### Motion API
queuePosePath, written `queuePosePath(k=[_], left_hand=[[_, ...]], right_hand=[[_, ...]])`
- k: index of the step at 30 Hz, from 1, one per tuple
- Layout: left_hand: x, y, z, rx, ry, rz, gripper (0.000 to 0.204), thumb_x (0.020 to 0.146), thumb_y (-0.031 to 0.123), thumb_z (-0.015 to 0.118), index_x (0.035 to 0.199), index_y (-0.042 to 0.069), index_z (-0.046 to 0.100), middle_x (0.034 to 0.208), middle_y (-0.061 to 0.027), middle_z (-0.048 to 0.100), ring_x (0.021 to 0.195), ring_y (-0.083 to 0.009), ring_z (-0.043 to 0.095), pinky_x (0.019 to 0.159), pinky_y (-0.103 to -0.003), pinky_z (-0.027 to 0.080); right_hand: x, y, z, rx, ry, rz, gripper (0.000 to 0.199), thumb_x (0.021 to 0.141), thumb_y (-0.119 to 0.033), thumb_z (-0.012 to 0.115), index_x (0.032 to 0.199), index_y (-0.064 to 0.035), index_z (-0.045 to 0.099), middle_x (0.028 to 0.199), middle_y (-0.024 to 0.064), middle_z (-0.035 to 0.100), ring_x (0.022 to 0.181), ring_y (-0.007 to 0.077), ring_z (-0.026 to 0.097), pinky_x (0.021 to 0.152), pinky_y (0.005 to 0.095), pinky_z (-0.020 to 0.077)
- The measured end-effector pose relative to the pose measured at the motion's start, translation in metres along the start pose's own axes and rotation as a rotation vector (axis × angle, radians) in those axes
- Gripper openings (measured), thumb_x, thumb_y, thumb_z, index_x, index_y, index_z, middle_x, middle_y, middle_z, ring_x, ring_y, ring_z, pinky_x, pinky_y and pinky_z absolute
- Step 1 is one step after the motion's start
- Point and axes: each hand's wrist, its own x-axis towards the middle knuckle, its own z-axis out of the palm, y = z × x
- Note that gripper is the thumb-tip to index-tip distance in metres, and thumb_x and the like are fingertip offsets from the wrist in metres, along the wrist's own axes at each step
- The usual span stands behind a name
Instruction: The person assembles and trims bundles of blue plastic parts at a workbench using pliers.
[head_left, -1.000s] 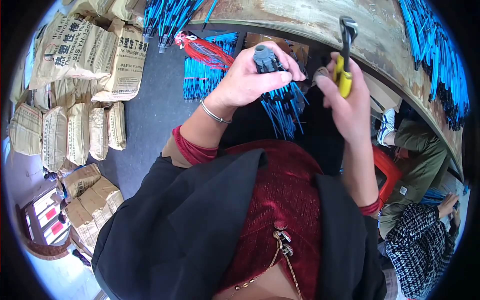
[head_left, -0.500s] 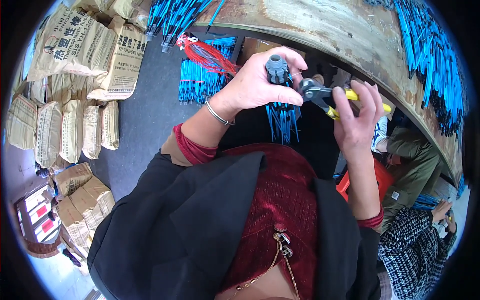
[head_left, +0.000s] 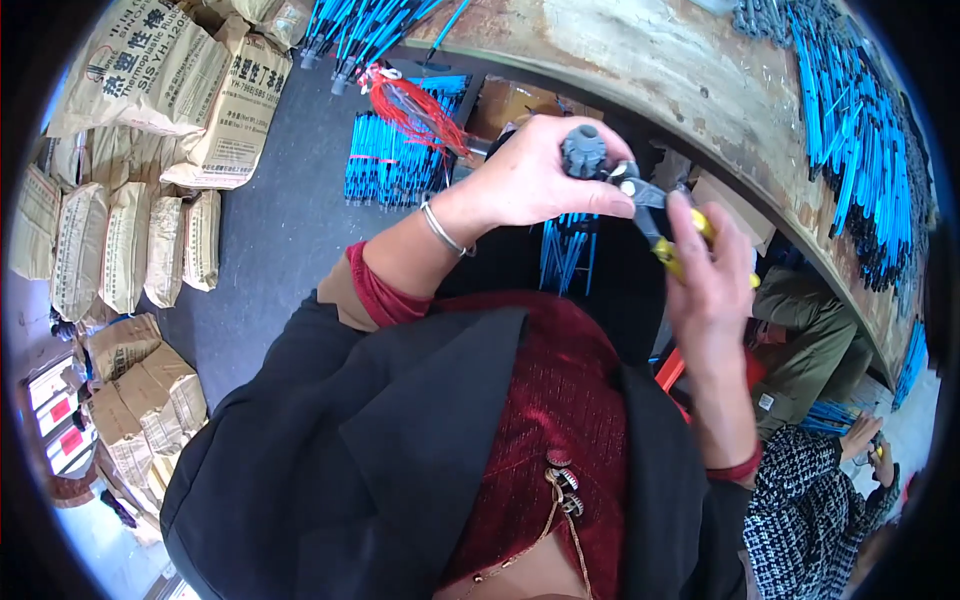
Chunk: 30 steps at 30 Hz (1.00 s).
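Note:
My left hand (head_left: 540, 180) is wrapped round an upright bundle, its clustered grey ends (head_left: 584, 150) showing above the fingers. Thin blue-and-black rods (head_left: 568, 258) of that bundle hang out beneath the hand. In my right hand (head_left: 710, 265) is a pair of pliers (head_left: 652, 194) with yellow handles. The plier jaws are against the bundle's right side, near my left fingertips; what they bite on is too small to make out. To the left of the bundle hangs a hank of red-and-white ties (head_left: 410, 110).
A worn wooden table (head_left: 620, 45) curves across the top, with blue-and-black rods (head_left: 850, 150) heaped at its right. Tied bundles of rods (head_left: 395, 150) lie beyond my left forearm. Paper sacks (head_left: 130, 240) stand at left. A co-worker in a checked sleeve (head_left: 800, 490) sits lower right.
The bundle in my left hand has shifted slightly right and tilted. My right hand has turned and dropped a little, with the plier handles swinging downward.

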Motion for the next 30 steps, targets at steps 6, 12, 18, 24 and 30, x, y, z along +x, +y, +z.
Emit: queuePosePath(k=[6, 12, 18, 24, 30], left_hand=[[-0.001, 0.008, 0.012, 0.021, -0.22, 0.026, 0.04, 0.061, 0.01, 0.081, 0.096, 0.001, 0.063, 0.085, -0.0047, 0.064, 0.077, -0.0118, 0.059, 0.074, -0.026, 0.048], [0.007, 0.014, 0.019, -0.004, -0.466, 0.088, 0.04, 0.059, 0.011, 0.082, 0.093, 0.001, 0.064, 0.081, -0.0055, 0.065, 0.074, -0.0118, 0.06, 0.072, -0.026, 0.048], [0.005, 0.007, 0.015, 0.053, -0.27, -0.055, 0.039, 0.058, 0.013, 0.083, 0.09, 0.001, 0.064, 0.079, -0.0064, 0.065, 0.072, -0.0116, 0.06, 0.067, -0.026, 0.048], [0.012, 0.015, 0.019, 0.015, -0.497, 0.108, 0.037, 0.059, 0.013, 0.082, 0.089, 0.001, 0.064, 0.077, -0.0049, 0.064, 0.07, -0.0113, 0.059, 0.066, -0.025, 0.047], [0.006, 0.012, 0.01, 0.036, -0.367, -0.037, 0.039, 0.058, 0.014, 0.083, 0.09, 0.001, 0.064, 0.08, -0.0056, 0.064, 0.071, -0.0135, 0.06, 0.067, -0.026, 0.048]], right_hand=[[0.007, 0.042, -0.045, 0.502, -0.797, 0.085, 0.062, 0.063, 0.005, 0.065, 0.122, -0.0059, 0.048, 0.089, 0.0183, 0.06, 0.082, 0.039, 0.059, 0.07, 0.0385, 0.0477], [-0.032, 0.044, -0.002, 1.745, -1.287, 0.616, 0.064, 0.07, -0.001, 0.07, 0.126, -0.0022, 0.038, 0.085, 0.0144, 0.063, 0.075, 0.027, 0.065, 0.066, 0.0331, 0.0503], [-0.021, 0.04, -0.039, 0.51, -0.452, 0.028, 0.068, 0.063, -0.005, 0.077, 0.12, 0.001, 0.041, 0.074, 0.012, 0.061, 0.065, 0.0208, 0.062, 0.058, 0.0317, 0.0512], [-0.056, 0.046, -0.004, 1.976, -1.355, 0.698, 0.063, 0.068, -0.01, 0.075, 0.121, 0.0012, 0.043, 0.077, 0.0091, 0.06, 0.067, 0.0182, 0.059, 0.064, 0.0305, 0.0484], [-0.025, 0.042, -0.026, 1.173, -0.847, 0.373, 0.066, 0.069, -0.01, 0.074, 0.124, 0.0008, 0.04, 0.081, 0.0109, 0.061, 0.067, 0.02, 0.062, 0.059, 0.0306, 0.0497]])
